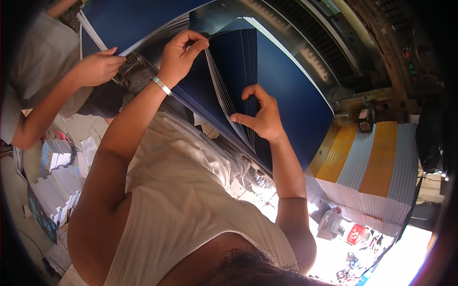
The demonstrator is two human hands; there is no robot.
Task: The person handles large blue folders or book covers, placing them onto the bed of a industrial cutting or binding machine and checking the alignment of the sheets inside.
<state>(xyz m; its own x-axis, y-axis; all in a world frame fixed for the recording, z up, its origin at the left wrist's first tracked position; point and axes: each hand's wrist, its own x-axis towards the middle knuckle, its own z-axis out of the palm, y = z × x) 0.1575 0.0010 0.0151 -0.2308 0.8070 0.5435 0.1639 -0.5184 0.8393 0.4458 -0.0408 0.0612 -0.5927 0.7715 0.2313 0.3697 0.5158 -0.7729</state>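
Dark blue sheets (238, 62) lie in a thick stack on the bed of a metal machine (305, 43), and everything else sits around that stack. The left hand (183, 50) is at the stack's upper left corner, thumb and fingers pinched shut on the edges of a lifted bundle of the sheets, so that the white edges fan out below the grip. A silver bangle (162, 86) rings that wrist. The right hand (260, 114) is lower, at the near edge of the stack, with the thumb pressed into the fanned edges and the forefinger curled over in a loop — it touches the sheets, but whether it clamps any of them cannot be told. The lifted bundle runs between the two hands, bowed, with the flat remainder of the stack spreading to the right of the right hand.

Left of the stack, another person's hand (98, 66) rests closed on a dark metal part (131, 66) at the machine's edge, just beside the wearer's left wrist. Right of and below the stack stands a pile of printed sheets (367, 162) striped white and orange-yellow. Below the stack, the wearer's white ribbed top (181, 200) fills the middle — and lower left of it, small stacks of papers (57, 181) lie on the floor.
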